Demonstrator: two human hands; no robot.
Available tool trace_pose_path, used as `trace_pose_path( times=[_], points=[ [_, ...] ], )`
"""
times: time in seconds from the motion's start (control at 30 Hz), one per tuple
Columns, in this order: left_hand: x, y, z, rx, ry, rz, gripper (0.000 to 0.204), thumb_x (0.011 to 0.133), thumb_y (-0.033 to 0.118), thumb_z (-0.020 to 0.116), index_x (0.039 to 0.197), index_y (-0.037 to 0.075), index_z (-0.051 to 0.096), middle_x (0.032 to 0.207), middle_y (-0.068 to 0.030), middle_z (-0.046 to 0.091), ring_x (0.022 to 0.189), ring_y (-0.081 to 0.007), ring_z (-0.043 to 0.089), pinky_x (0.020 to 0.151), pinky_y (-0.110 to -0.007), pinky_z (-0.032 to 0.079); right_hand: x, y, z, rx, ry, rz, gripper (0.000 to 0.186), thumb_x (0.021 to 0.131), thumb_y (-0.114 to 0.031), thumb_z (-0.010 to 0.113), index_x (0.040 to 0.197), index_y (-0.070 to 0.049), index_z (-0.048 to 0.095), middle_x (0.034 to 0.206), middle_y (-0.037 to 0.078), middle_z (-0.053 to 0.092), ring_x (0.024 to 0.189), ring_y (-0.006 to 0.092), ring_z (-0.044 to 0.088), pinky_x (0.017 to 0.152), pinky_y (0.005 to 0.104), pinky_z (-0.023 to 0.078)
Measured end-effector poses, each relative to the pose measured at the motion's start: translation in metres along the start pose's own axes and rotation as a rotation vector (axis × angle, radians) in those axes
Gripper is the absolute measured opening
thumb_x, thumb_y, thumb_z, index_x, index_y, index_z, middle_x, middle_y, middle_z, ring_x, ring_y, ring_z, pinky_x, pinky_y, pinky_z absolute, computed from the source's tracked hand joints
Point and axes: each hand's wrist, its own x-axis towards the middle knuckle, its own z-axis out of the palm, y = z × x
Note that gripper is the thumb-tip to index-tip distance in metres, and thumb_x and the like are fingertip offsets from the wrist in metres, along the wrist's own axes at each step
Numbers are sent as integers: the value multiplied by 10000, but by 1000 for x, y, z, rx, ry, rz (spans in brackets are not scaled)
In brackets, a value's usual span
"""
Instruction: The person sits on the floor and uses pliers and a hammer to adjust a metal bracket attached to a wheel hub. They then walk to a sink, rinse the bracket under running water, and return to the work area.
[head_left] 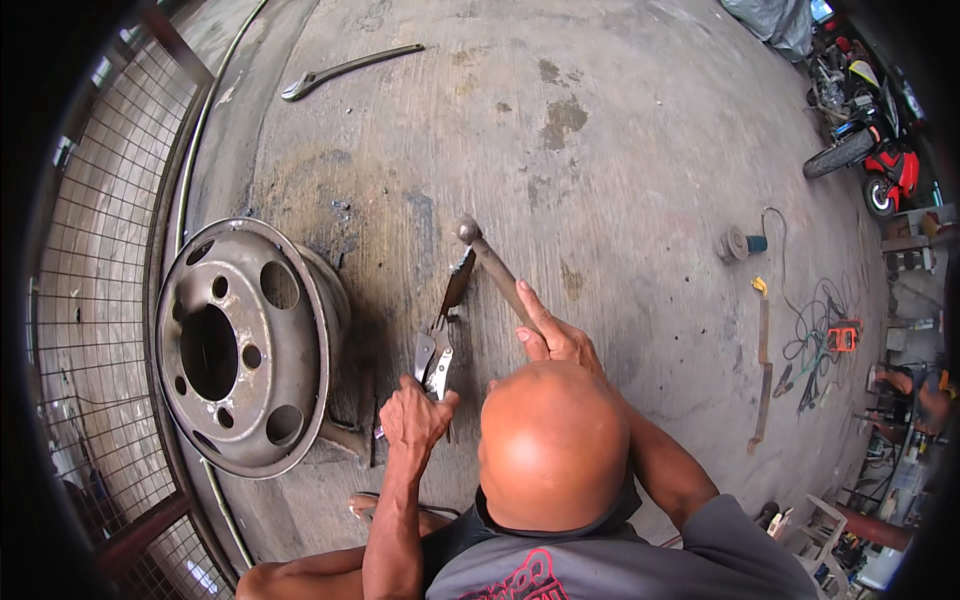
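My left hand [417, 420] grips silver locking pliers [436, 360], whose jaws are clamped on a dark, flat metal piece [456, 284]. My right hand [550, 333] holds a hammer-like metal tool [494, 262] by its shaft, its round head [467, 230] at or just above the upper end of the piece; contact is unclear. A large steel wheel rim [221, 388] lies left of my hands, with a metal fitting [348, 440] partly under its edge. A bald head [555, 440] fills the lower middle, hiding my right wrist.
A wrench [350, 68] lies at top on the concrete. Mesh fencing [110, 250] lines the left. To the right are an angle grinder [745, 243], tangled cables [805, 370], an orange device [843, 335], a long metal bar [762, 390], motorcycles [890, 185] and cluttered shelving [905, 320].
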Motion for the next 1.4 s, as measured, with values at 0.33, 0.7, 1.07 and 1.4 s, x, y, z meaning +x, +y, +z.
trace_pose_path(
  times=[0.33,0.7,1.07,1.4],
  points=[
    [5,6,4,-38,33,23,621,743,427,753,978,-126,596,832,-332,701,822,-461,722,766,-487,583,-12,38,20,131,-299,391,691,1044,-251,575,1640,-252,226,687,176,591,597,262,635,613,423,516],
    [0,14,4,-39,44,29,587,743,419,747,935,-112,586,815,-326,701,780,-466,718,734,-492,585,-5,37,20,170,-40,112,697,1055,-218,562,1646,-225,193,797,207,680,613,268,653,633,429,531],
    [-1,16,7,-18,46,17,580,753,426,744,923,-102,578,800,-316,700,772,-459,720,722,-488,587,19,1,-6,14,250,-236,724,1035,-170,580,1643,-216,190,861,198,716,708,309,715,694,417,567],
    [-3,15,9,-24,50,-4,594,745,442,762,924,-95,581,812,-316,703,780,-458,722,732,-491,587,20,-9,-4,-27,-31,85,769,1023,-173,605,1647,-275,168,659,172,587,568,286,633,597,430,517]
  ],
)
